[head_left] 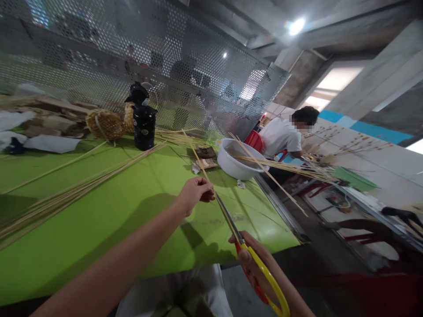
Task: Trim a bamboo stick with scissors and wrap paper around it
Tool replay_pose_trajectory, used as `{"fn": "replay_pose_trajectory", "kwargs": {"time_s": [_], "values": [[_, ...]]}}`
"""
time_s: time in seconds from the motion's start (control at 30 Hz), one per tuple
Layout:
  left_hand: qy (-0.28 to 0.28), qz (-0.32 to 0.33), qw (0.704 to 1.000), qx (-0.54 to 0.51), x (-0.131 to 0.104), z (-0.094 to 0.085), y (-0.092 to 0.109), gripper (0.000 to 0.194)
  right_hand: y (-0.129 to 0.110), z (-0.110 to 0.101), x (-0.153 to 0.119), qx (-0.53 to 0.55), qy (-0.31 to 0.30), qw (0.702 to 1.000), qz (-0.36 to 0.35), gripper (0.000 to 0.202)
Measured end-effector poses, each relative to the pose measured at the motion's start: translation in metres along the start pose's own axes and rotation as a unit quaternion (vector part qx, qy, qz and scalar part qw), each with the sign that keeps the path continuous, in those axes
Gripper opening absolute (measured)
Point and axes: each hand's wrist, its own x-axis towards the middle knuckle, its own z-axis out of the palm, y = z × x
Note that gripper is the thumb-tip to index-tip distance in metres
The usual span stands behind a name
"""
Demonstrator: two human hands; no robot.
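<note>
My left hand (197, 193) pinches a thin bamboo strip (194, 152) above the green table. The strip slants from the back of the table down toward my right hand, running alongside the scissor blades. My right hand (253, 259) is closed round the scissors (271, 278), which have yellow and red handles; their long dark blades point up and left toward my left hand. Whether the blades are fully closed cannot be made out.
The green table (132, 193) bears bundled strips (82, 187), a black bottle (144, 127), a woven basket (105, 124) and a white basin (238, 165) with strips across it. A perforated metal screen (185, 75) stands behind. A person (280, 136) sits at the right.
</note>
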Motion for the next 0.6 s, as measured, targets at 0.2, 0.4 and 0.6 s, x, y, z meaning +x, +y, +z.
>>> {"fn": "replay_pose_trajectory", "kwargs": {"time_s": [0.2,0.4,0.6], "values": [[-0.003,-0.004,1.0,0.002,-0.0018,0.0029,0.0016,0.012,0.0,0.0001,0.0019,0.001,-0.005,1.0,-0.019,0.058],[-0.004,-0.005,1.0,-0.007,-0.0027,0.0023,0.0011,0.011,-0.0003,0.0024,0.0024,0.009,0.01,1.0,0.0,0.056],[-0.007,-0.009,1.0,-0.013,-0.0009,0.0015,-0.0018,0.01,0.0005,0.0038,0.0051,0.037,0.017,0.999,0.009,0.056]]}}
